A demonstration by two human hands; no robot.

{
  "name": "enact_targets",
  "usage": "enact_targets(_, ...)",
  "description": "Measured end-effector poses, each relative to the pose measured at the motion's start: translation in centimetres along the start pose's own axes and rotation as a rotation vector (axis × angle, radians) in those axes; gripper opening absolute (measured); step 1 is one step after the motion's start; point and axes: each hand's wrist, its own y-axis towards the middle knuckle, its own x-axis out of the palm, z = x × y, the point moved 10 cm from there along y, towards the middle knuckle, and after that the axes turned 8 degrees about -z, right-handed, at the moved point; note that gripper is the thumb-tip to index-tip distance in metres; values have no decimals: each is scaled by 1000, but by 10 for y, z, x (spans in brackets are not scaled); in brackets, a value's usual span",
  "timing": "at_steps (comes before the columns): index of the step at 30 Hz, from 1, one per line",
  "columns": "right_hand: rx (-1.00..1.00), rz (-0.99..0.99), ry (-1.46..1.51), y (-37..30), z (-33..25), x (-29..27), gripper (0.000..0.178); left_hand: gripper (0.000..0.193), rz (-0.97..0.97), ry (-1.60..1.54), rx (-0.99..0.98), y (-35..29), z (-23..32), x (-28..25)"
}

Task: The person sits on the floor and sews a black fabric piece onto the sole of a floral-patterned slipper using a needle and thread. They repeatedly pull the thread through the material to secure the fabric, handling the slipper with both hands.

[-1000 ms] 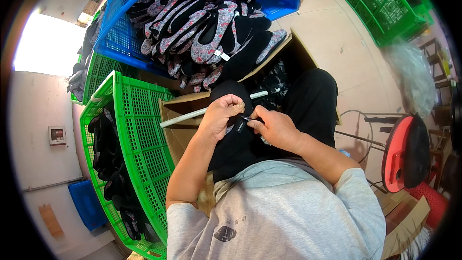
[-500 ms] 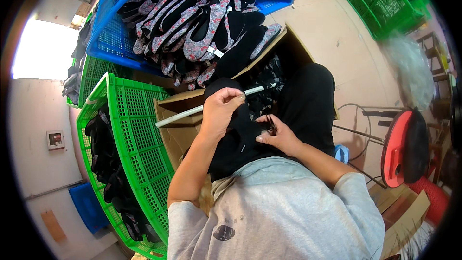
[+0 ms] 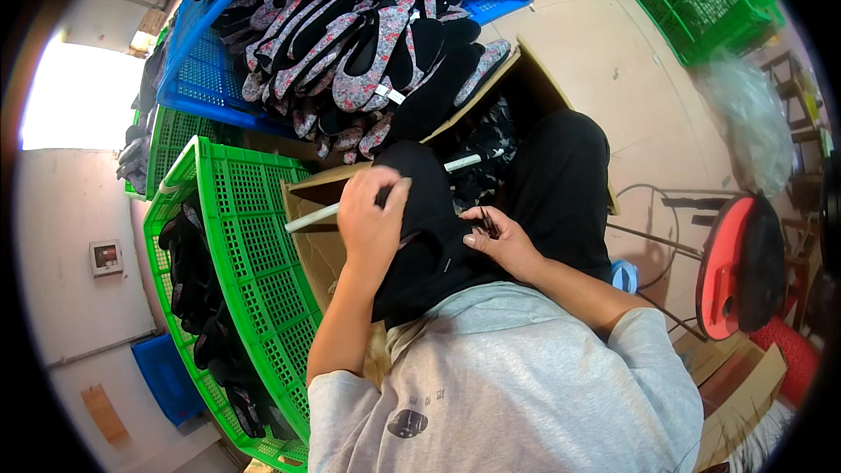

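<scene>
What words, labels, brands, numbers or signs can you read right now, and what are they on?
None can be read; these are the marks I see:
Gray shirt: small characters above a dark emblem, too small to read.
Floral shoe in the pile: white tag, too small.
Wall box: blurred marks, unreadable.
Black cloth on the lap: small pale mark; cannot tell whether it is text.

The bare left forearm [image 3: 344,320] slants steeply up left of centre, its bare left hand [image 3: 368,215] poised with fingers [image 3: 366,182] curled toward the thumb [image 3: 399,197], tips blurred. Right of centre, the bare right forearm [image 3: 583,282] slopes up leftward to a gripping bare right hand [image 3: 510,245].
</scene>
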Motion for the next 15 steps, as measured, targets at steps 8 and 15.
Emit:
enact_targets(8,-144,-7,3,10,-8,6,21,17,-67,-183,-175,-85,20,3)
enact_targets(15,-93,-68,-179,27,-7,5,8,33,-448,-88,-466,-92,-7,62)
